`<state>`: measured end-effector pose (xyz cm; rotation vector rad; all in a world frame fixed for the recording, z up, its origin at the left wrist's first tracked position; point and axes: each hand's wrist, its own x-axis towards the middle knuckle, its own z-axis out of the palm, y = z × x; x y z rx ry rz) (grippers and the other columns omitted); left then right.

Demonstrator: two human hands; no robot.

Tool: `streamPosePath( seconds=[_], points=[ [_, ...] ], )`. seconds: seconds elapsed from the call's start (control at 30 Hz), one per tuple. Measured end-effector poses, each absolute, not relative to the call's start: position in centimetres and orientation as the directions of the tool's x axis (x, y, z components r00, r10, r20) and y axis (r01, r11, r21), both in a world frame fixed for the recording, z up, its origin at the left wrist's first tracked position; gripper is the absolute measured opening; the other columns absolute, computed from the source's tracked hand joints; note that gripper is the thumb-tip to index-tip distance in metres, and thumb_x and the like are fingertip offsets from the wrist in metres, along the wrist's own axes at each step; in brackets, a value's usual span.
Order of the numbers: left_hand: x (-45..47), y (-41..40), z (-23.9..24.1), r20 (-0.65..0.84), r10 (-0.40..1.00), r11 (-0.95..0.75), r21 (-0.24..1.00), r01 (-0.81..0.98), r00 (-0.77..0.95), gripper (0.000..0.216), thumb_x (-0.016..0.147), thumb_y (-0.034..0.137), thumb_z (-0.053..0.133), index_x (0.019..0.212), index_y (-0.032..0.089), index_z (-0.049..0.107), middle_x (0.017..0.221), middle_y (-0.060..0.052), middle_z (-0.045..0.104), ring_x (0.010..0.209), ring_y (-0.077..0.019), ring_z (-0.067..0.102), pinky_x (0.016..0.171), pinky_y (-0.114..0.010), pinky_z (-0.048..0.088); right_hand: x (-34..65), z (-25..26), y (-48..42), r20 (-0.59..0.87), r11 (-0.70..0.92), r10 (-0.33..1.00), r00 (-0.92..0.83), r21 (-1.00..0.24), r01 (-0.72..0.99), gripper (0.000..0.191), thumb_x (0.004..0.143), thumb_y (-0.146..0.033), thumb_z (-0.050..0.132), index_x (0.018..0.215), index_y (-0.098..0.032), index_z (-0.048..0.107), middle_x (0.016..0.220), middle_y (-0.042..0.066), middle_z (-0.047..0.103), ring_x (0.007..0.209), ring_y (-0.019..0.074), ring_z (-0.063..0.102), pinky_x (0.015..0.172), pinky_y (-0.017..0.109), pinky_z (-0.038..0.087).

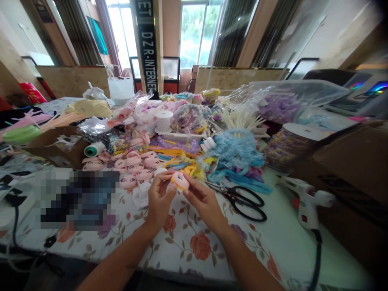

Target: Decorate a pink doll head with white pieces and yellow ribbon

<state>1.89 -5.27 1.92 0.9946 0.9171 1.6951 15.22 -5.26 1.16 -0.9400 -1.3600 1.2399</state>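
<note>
Doll head (181, 181) sat between left hand (160, 197) and right hand (206, 201), pinched by both; scissors (229, 193) lay right of grip.

"Where does this view look from?"

"The wearer's head, facing forward and down across the table (178, 252)."

"How near?"

"The left hand (160, 196) and right hand (206, 200) are close, at six o'clock just below centre; the window (194, 36) at twelve stands well beyond the table."
</note>
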Motion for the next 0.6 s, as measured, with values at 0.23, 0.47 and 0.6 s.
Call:
streamPosePath(
  seconds=[0.23, 0.47, 0.6],
  points=[
    [2.0, -5.4, 1.8, 0.224, 0.939, -0.302, 0.9, -0.315, -0.259, 0.011, 0.072, 0.021, 0.068, 0.081, 0.021, 0.064, 0.101, -0.003, 0.062, 0.105, -0.0195, 0.055, 0.094, -0.03, 0.042, 15.0, 0.6, -5.2, 0.205, 0.202, 0.964, -0.169, -0.979, -0.034, 0.049, 0.08, -0.035, 0.065, 0.127, -0.029, 0.054, 0.129, 0.002, 0.058, 0.123, 0.0285, 0.05, 0.106, 0.05, 0.035],
    [1.9, -5.1, 0.9, 0.253, 0.95, -0.304, 0.89, -0.341, -0.186, 0.011, 0.076, 0.021, 0.065, 0.086, 0.023, 0.063, 0.106, -0.002, 0.061, 0.11, -0.0187, 0.054, 0.098, -0.031, 0.04, 15.0, 0.8, -5.4, 0.191, 0.183, 0.974, -0.124, -0.98, -0.074, 0.046, 0.079, -0.034, 0.066, 0.124, -0.031, 0.057, 0.13, 0.002, 0.057, 0.125, 0.0276, 0.048, 0.109, 0.049, 0.032],
    [1.8, -4.7, 0.3, 0.235, 0.955, -0.289, 0.878, -0.383, -0.181, 0.011, 0.074, 0.019, 0.066, 0.084, 0.023, 0.064, 0.105, -0.001, 0.062, 0.107, -0.018, 0.056, 0.095, -0.03, 0.042, 15.1, 0.9, -5.4, 0.201, 0.199, 0.972, -0.119, -0.98, -0.034, 0.045, 0.079, -0.035, 0.067, 0.123, -0.031, 0.059, 0.13, 0.002, 0.058, 0.124, 0.0284, 0.049, 0.109, 0.05, 0.031]
  ],
)
